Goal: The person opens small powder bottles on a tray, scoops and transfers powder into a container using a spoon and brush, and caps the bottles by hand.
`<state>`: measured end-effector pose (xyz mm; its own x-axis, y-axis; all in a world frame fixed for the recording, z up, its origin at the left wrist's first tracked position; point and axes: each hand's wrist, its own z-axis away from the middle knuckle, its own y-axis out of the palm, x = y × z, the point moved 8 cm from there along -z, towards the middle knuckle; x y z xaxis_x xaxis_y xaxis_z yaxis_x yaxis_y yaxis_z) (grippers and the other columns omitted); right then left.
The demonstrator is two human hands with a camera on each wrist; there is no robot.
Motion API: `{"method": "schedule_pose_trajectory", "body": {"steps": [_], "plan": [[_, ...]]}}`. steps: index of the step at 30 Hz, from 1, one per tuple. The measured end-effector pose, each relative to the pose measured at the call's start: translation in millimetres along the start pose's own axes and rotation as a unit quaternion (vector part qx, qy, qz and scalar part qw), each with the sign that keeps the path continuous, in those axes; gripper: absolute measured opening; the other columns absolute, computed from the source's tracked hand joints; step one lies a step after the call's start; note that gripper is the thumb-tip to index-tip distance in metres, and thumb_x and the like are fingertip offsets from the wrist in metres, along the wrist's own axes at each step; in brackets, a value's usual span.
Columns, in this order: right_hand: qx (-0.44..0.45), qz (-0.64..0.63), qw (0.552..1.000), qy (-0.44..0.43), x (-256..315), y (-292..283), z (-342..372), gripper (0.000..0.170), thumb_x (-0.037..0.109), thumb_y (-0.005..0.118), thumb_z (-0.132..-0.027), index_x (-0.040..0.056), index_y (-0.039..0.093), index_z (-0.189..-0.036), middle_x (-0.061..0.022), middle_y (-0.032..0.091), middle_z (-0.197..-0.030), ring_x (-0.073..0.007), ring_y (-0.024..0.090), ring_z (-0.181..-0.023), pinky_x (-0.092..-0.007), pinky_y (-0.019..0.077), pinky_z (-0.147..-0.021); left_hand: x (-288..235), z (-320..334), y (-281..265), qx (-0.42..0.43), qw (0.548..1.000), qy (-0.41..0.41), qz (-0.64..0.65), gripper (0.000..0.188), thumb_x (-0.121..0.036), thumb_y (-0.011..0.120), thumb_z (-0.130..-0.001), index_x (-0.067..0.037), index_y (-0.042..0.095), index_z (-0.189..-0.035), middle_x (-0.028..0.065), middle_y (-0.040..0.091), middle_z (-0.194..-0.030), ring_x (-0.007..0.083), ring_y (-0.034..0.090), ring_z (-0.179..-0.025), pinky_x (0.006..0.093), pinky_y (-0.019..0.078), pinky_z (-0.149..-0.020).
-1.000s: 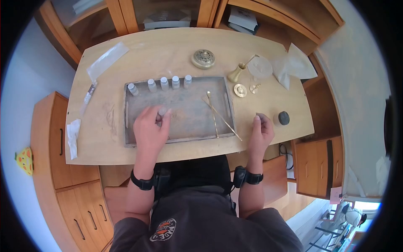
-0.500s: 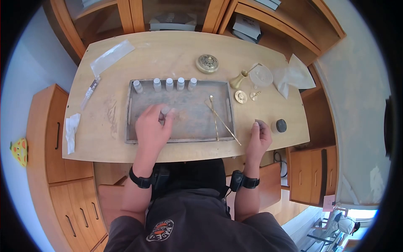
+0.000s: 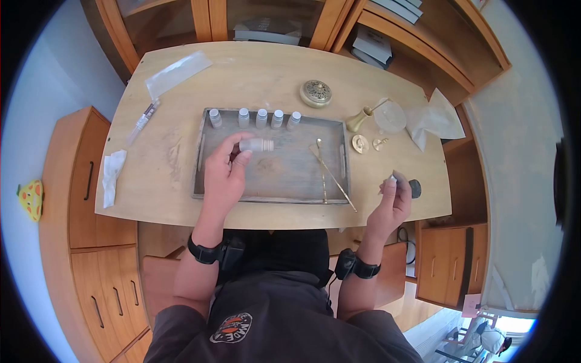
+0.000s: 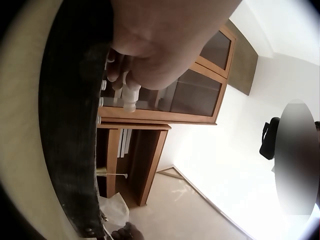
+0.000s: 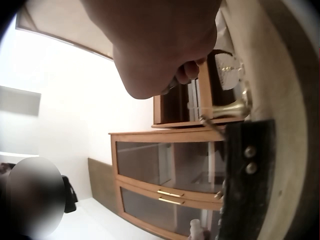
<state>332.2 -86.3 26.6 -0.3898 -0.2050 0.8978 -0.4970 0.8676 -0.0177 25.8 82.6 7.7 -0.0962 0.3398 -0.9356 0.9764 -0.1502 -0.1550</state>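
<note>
In the head view my left hand [image 3: 226, 172] holds a small clear bottle [image 3: 254, 144] over the tray [image 3: 290, 196]. The bottle lies on its side, its uncapped neck pointing right; the left wrist view also shows this bottle [image 4: 130, 97] beyond the fingers. Several similar bottles with pale caps, one of them the middle bottle [image 3: 261, 118], stand along the tray's back edge. To the right of the tray, my right hand [image 3: 390, 202] pinches a small pale thing [image 3: 393, 178] between thumb and fingers. The fingers hide most of it, so I cannot tell its kind.
Two thin brass tools, one a long stick [image 3: 336, 176], lie crossed at the tray's right end. A lidded brass burner [image 3: 316, 94], a brass vase [image 3: 360, 120] and a brass disc [image 3: 360, 143] stand behind. A dark-lidded jar [image 3: 415, 189] is beside my right hand.
The bottle in my left hand has tipped from upright to sideways, neck to the right. My right hand has moved slightly right and now overlaps the jar. The head view has shifted.
</note>
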Motion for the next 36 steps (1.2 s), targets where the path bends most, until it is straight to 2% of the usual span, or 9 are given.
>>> {"method": "schedule_pose_trajectory", "body": {"steps": [3, 5, 12, 17, 21, 27, 30, 32, 36], "plan": [[0.044, 0.01, 0.997, -0.066, 33.8, 25.1, 5.2, 0.018, 0.006, 0.06, -0.093, -0.0018, 0.062, -0.109, -0.0034, 0.06, -0.088, -0.0095, 0.053, -0.079, -0.0228, 0.044, -0.071, 5.7, -1.3, 2.9, 0.031, 0.999, -0.024, 0.009, 0.026, -0.001, 0.053, -0.094, -0.001, 0.057, -0.119, 0.0039, 0.064, -0.098, 0.0082, 0.053, -0.085, 0.0232, 0.0436, -0.078], [0.154, 0.013, 0.976, -0.154, 64.1, 56.0, 16.5, 0.02, 0.003, 0.063, -0.089, -0.0035, 0.062, -0.107, -0.0074, 0.061, -0.09, -0.0148, 0.055, -0.08, -0.0269, 0.0455, -0.073, 0.6, -2.0, 8.0, 0.057, 0.984, -0.021, 0.166, 0.024, -0.007, 0.053, -0.096, -0.001, 0.056, -0.119, 0.0049, 0.065, -0.101, 0.0086, 0.052, -0.085, 0.0233, 0.0433, -0.079], [0.333, 0.015, 0.922, -0.199, 98.8, 133.0, 51.6, 0.023, 0.001, 0.069, -0.08, -0.0002, 0.063, -0.102, -0.0136, 0.064, -0.089, -0.0288, 0.06, -0.081, -0.0355, 0.0479, -0.074, 4.9, -0.2, 2.7, 0.08, 0.955, -0.015, 0.285, 0.026, -0.019, 0.057, -0.097, -0.003, 0.056, -0.117, 0.0063, 0.063, -0.103, 0.0085, 0.05, -0.08, 0.0218, 0.0414, -0.074], [0.355, 0.005, 0.901, -0.249, 113.9, 153.1, 63.0, 0.026, 0.001, 0.071, -0.077, -0.0002, 0.063, -0.101, -0.014, 0.064, -0.09, -0.0323, 0.059, -0.082, -0.0398, 0.0471, -0.073, 2.7, 3.4, 7.1, 0.129, 0.912, -0.049, 0.387, 0.026, -0.023, 0.06, -0.096, -0.006, 0.056, -0.116, 0.0042, 0.061, -0.1, 0.0087, 0.05, -0.078, 0.021, 0.037, -0.068], [0.35, -0.02, 0.898, -0.265, 120.3, 155.2, 65.0, 0.026, 0.0, 0.071, -0.076, -0.0009, 0.062, -0.1, -0.0147, 0.063, -0.091, -0.0333, 0.059, -0.082, -0.0402, 0.047, -0.073, 2.1, 4.0, 6.4, 0.126, 0.912, -0.032, 0.39, 0.027, -0.024, 0.061, -0.096, -0.007, 0.056, -0.116, 0.0037, 0.06, -0.099, 0.0087, 0.05, -0.078, 0.021, 0.0362, -0.067], [0.337, -0.02, 0.908, -0.249, 117.6, 149.9, 63.3, 0.023, -0.001, 0.069, -0.077, -0.0005, 0.063, -0.1, -0.0147, 0.064, -0.092, -0.0329, 0.06, -0.084, -0.0387, 0.048, -0.073, 0.7, 4.4, 5.6, 0.119, 0.921, -0.027, 0.369, 0.025, -0.02, 0.059, -0.096, -0.006, 0.056, -0.117, 0.0033, 0.059, -0.101, 0.0086, 0.049, -0.079, 0.0204, 0.0375, -0.069], [0.324, 0.015, 0.921, -0.214, 104.8, 142.7, 56.6, 0.022, 0.0, 0.069, -0.079, 0.0001, 0.064, -0.1, -0.0141, 0.065, -0.092, -0.0313, 0.061, -0.084, -0.0372, 0.0491, -0.074, 4.0, 2.5, 4.0, 0.054, 0.971, -0.036, 0.231, 0.025, -0.012, 0.06, -0.095, -0.004, 0.057, -0.118, 0.0026, 0.059, -0.101, 0.009, 0.05, -0.08, 0.0213, 0.0411, -0.072], [0.311, 0.025, 0.928, -0.206, 98.5, 136.6, 51.9, 0.022, 0.0, 0.068, -0.079, 0.0002, 0.064, -0.101, -0.0138, 0.065, -0.092, -0.0304, 0.062, -0.084, -0.0367, 0.0494, -0.074, -14.4, 3.2, 5.6, 0.036, 0.998, 0.044, 0.005, 0.026, -0.004, 0.064, -0.089, -0.002, 0.06, -0.115, 0.0019, 0.059, -0.094, 0.0089, 0.051, -0.078, 0.0229, 0.0446, -0.069], [0.291, 0.049, 0.939, -0.177, 85.0, 126.8, 44.5, 0.022, 0.001, 0.068, -0.08, -0.0002, 0.064, -0.101, -0.0136, 0.065, -0.091, -0.0289, 0.062, -0.082, -0.0362, 0.0497, -0.074, -29.7, 8.6, 20.2, 0.061, 0.993, 0.051, -0.085, 0.023, -0.003, 0.07, -0.082, -0.002, 0.063, -0.104, 0.0065, 0.058, -0.083, 0.0153, 0.056, -0.069, 0.0287, 0.0465, -0.06]]}}
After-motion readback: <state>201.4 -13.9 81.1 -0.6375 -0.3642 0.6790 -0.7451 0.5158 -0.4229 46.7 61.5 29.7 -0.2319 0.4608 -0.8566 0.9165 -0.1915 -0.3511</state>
